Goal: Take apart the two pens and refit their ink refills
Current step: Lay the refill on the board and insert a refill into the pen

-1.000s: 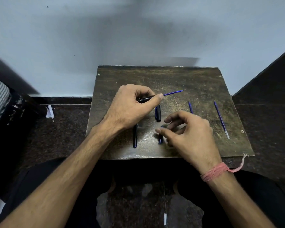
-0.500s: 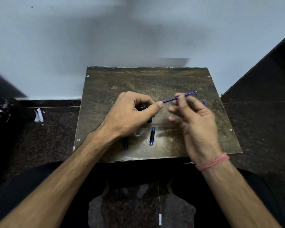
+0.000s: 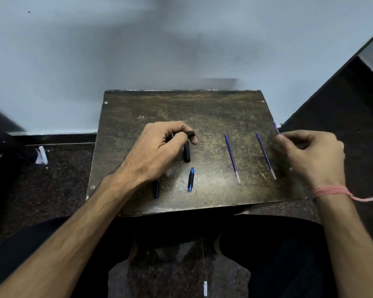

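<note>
Since a moment ago, the right hand (image 3: 312,155) has pulled the thin blue ink refill (image 3: 276,128) out of the black pen barrel (image 3: 190,133) and carried it far to the right, over the table edge. Its fingers are curled and pinch the refill, of which only a short blue bit sticks up past the fingertips. A pink thread band (image 3: 332,191) is tied round that wrist. The left hand (image 3: 157,151) is over the middle of the worn dark brown wooden table (image 3: 202,108), with its fingers curled round the barrel; the open black end pokes out by the thumb. Just under that hand a short black pen piece (image 3: 186,152) lies on the table. Nearer the person lies a small blue and black pen tip piece (image 3: 191,179), and to its left a dark pen piece (image 3: 156,189) shows partly from under the left wrist. Two more long thin blue refills lie side by side on the right part of the table, one (image 3: 232,158) nearer the middle and one (image 3: 266,155) just beside the right hand.
</note>
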